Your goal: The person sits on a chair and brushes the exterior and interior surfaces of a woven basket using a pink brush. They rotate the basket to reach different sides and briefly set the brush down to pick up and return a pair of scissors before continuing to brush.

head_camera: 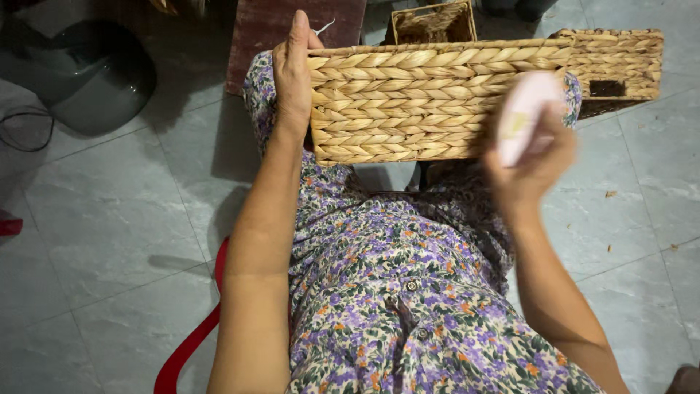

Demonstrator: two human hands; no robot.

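A rectangular woven straw basket [415, 102] lies on its side across my knees, its braided wall facing up. My left hand [293, 73] rests flat against the basket's left end and holds it steady. My right hand [529, 164], blurred, is raised in front of the basket's right part and grips a pale pink oblong object [523, 117] with a yellowish patch; I cannot tell what it is. A thin light strand [324, 28] sticks out near my left fingertips.
Two more woven baskets stand on the tiled floor beyond my knees, a small one [434, 23] and a wider one [616, 62]. A dark wooden board [270, 29] lies behind. At far left a dark rounded object [87, 73] with a cable. A red chair frame [191, 339] shows under me.
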